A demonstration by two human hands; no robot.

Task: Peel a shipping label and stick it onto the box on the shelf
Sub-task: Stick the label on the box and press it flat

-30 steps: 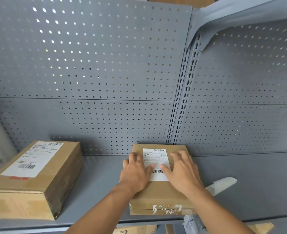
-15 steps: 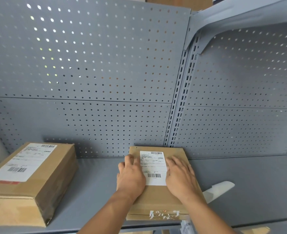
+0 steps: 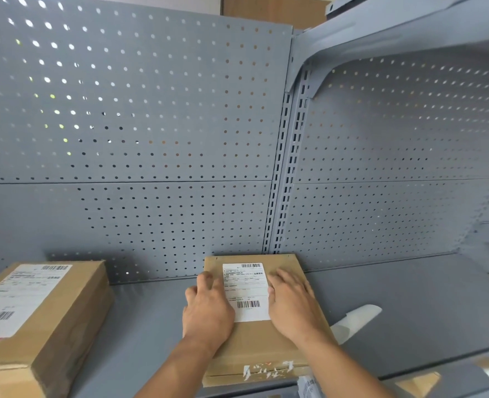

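Note:
A flat brown cardboard box [image 3: 263,344] lies on the grey shelf [image 3: 410,305] in the lower middle. A white shipping label [image 3: 247,291] with barcodes lies flat on its top. My left hand [image 3: 207,308] rests palm down on the box along the label's left edge. My right hand [image 3: 293,304] lies flat on the box along the label's right edge. Both hands have their fingers spread and hold nothing.
A larger brown box [image 3: 36,320] with its own label stands at the left of the shelf. A curled white backing strip [image 3: 355,318] lies right of the flat box. Grey pegboard [image 3: 151,139] forms the back wall. An upper shelf bracket [image 3: 381,33] juts out at top right.
Both hands have slid outward from the label's middle to its two side edges, uncovering the lower barcode. The view has tilted slightly.

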